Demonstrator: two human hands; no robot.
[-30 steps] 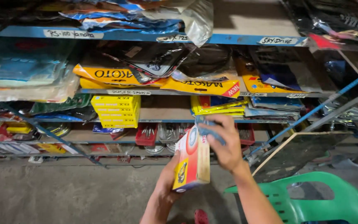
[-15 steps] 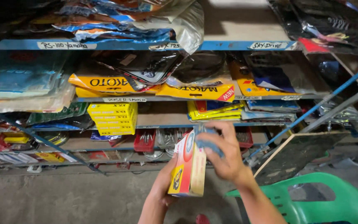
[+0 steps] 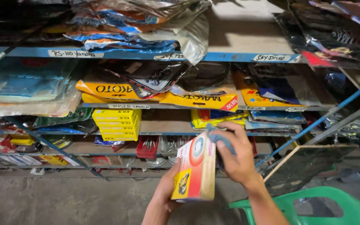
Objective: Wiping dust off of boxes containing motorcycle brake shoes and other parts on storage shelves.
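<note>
My left hand (image 3: 166, 191) holds an upright red, orange and yellow cardboard box (image 3: 195, 167) from below, low in the middle of the view. My right hand (image 3: 237, 155) is closed on a small blue-grey cloth (image 3: 218, 137) and presses it against the box's top right side. Both forearms rise from the bottom edge. The box's far side is hidden behind my right hand.
Blue-edged metal shelves (image 3: 146, 54) hold plastic-wrapped parts and yellow-orange bags (image 3: 117, 89). A stack of yellow boxes (image 3: 116, 123) sits on a middle shelf. A green plastic chair (image 3: 313, 208) stands at the lower right, with a dark board (image 3: 301, 166) leaning behind it. Grey concrete floor lies below.
The box and both hands have stayed almost in place. My right hand with the cloth has shifted slightly along the box's upper side, and the view has dipped a little.
</note>
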